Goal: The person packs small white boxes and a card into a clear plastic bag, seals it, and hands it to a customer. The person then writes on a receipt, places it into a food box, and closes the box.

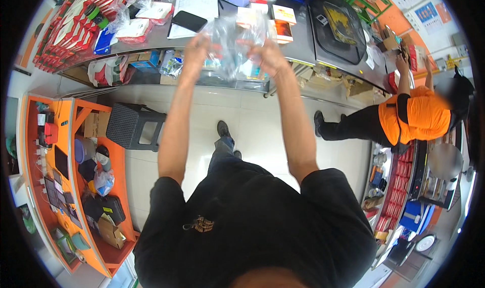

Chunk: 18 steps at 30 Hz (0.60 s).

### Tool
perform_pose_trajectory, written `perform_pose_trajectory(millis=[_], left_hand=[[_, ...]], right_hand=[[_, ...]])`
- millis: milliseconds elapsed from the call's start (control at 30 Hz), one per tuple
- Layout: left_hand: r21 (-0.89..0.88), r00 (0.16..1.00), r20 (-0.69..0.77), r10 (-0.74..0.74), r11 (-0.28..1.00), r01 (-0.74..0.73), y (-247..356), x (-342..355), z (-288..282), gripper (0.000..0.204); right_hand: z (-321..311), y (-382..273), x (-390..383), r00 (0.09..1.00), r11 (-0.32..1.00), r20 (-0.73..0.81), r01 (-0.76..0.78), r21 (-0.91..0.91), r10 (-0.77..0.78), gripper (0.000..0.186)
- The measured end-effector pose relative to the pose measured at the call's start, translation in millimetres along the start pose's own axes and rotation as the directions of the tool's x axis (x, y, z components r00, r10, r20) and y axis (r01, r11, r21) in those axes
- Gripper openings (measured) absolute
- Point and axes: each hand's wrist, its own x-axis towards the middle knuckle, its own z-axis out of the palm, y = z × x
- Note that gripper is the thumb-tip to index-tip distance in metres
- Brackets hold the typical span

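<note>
Between my two hands a clear plastic bag hangs in front of the counter's edge, smeared a little by motion. My left hand grips its left side, with the fingers closed on the plastic. On the other side my right hand is closed on the bag too. What the bag may contain cannot be made out. Just beyond my left hand lies a black phone on white paper sheets. Small white and orange boxes sit on the counter past my right hand.
Stacked red and white boxes fill the counter's left end. A black tray stands to the right. A dark plastic stool is beside the orange shelf unit. A co-worker in an orange top stands at the far right.
</note>
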Motion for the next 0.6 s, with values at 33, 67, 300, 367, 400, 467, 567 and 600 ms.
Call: perform_pose_trajectory(millis=[33, 67, 300, 367, 400, 467, 567, 600], left_hand=[[0.072, 0.991, -0.086, -0.102, 0.991, 0.109, 49, -4, 18, 0.048], [0.291, 0.991, -0.126, -0.042, 0.953, 0.078, 54, -16, 13, 0.053], [0.911, 0.929, -0.189, 0.318, 0.410, 0.045, 18, -79, 8, 0.089], [0.915, 0.945, -0.214, 0.249, 0.390, 0.105, 16, -92, 9, 0.099], [0.913, 0.959, -0.220, 0.182, 0.385, 0.136, 17, -98, 9, 0.102], [0.908, 0.965, -0.240, 0.107, 0.376, 0.184, 12, -105, 3, 0.106], [0.896, 0.957, -0.286, 0.042, 0.365, 0.252, -4, -110, -13, 0.106], [0.887, 0.949, -0.316, -0.005, 0.353, 0.297, -3, -112, -17, 0.106]], right_hand=[[-6, -16, -11, 0.984, 0.976, -0.173, -0.008, -0.218, -0.031, 0.039], [-4, -28, -20, 0.948, 0.908, -0.305, -0.052, -0.415, -0.085, 0.038], [-20, -2, -79, 0.791, 0.682, -0.495, -0.140, -0.718, -0.360, 0.015], [-20, 19, -85, 0.787, 0.913, -0.558, 0.019, -0.407, -0.265, 0.014], [-16, 26, -88, 0.794, 0.971, -0.572, 0.097, -0.219, -0.208, 0.013], [3, 32, -100, 0.865, 0.968, -0.500, 0.164, 0.191, -0.048, 0.010], [11, 53, -117, 0.940, 0.983, -0.342, 0.052, 0.175, 0.011, 0.016], [17, 63, -125, 0.954, 0.997, -0.295, -0.036, 0.074, 0.057, 0.024]])
